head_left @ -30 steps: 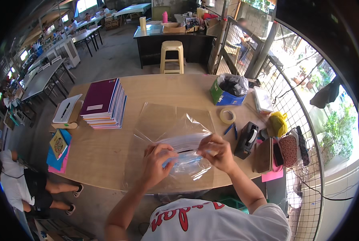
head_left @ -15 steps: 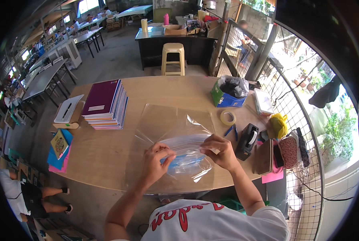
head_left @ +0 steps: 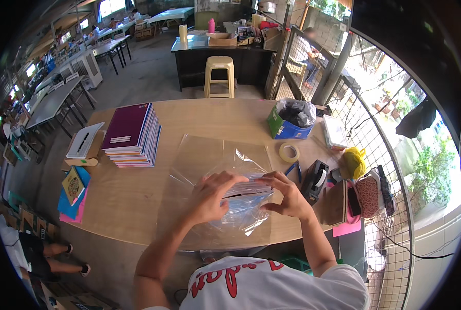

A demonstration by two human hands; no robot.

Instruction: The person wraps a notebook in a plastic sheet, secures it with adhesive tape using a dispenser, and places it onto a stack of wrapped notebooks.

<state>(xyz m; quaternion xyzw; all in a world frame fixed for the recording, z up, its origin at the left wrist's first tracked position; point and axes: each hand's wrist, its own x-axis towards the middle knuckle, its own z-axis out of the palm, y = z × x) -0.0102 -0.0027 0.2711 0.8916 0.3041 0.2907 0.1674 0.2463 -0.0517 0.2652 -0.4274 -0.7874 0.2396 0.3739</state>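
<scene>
In front of me on the table, a stack of notebooks [head_left: 248, 191] stands on edge inside clear plastic film [head_left: 199, 155], with a bluish cover showing through at the near side. My left hand [head_left: 210, 196] clasps the stack's left part, fingers over its far edge and thumb on the near side. On the right part, my right hand [head_left: 287, 195] grips in the same way, fingertips close to those of the left. Film spreads flat around the stack and reaches the table's near edge. The palms hide some of the stack.
A tall notebook pile [head_left: 130, 134] stands at left, beside a pad with a pen [head_left: 85, 142]. Toward the right lie a tape roll [head_left: 289, 152], blue pliers [head_left: 292, 168], a black tape dispenser [head_left: 315, 181] and a bag-lined box [head_left: 291, 119]. Wire mesh [head_left: 380, 206] borders the right.
Both hands have moved from pinching the film at the sides to clasping the stack from above. The fanned page edges now look pressed together. The whole view has shifted slightly.
</scene>
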